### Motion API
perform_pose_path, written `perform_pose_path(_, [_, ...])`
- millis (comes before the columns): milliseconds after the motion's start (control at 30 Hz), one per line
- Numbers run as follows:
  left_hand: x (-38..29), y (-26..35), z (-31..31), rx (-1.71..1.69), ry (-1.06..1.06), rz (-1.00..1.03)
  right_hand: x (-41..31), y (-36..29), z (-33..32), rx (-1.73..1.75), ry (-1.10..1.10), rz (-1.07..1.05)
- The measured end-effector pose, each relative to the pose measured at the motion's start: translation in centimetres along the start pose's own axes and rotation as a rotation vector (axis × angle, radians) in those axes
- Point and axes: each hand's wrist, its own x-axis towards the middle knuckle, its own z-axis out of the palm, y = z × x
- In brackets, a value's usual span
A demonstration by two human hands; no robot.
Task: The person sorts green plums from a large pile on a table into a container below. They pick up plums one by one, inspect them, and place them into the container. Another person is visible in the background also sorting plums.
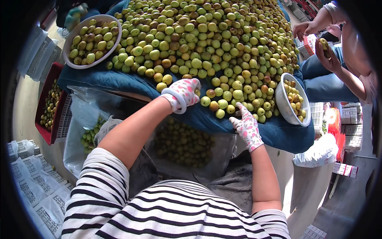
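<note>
A big heap of green and reddish-brown jujubes (191,38) covers the table's blue padded cloth (206,119). My left hand (183,93), in a white glove with pink spots, is at the heap's near edge. Its fingers curl around a jujube (197,92), which is partly hidden by them. A white bangle (178,100) circles that wrist. My right hand (247,128) wears a matching glove and rests over the cloth edge. Its thumb and forefinger are spread, with the fingertip close to the nearest loose jujubes (230,109); nothing shows between them.
A white bowl of jujubes (65,44) stands left, a white plastic basket (280,100) right. Below the table, a plastic-lined container (223,149) holds more jujubes. A red crate (44,134) is at left. Another person's hand (329,61) holds fruit at right; a gloved hand (74,16) appears upper left.
</note>
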Motion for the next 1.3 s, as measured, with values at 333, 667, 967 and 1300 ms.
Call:
perform_pose_path(333, [-0.7,0.7,1.9,-1.109,-0.516,-0.389,1.3,-2.0,0.9,0.714,-0.418,0.06])
perform_pose_path(667, [-4.7,-0.2,2.8,-0.634,-0.736,-0.127,-3.5,-3.2,3.6,0.237,-0.515,-0.293])
perform_pose_path(967, [-2.2,0.2,2.2,-1.146,-0.414,-0.33,9.2,0.8,-1.4,-0.27,0.498,-0.236])
perform_pose_path(1300, [-2.5,0.3,3.6,-0.917,-0.335,-0.207,9.1,-7.7,5.9,-0.377,0.189,-0.497])
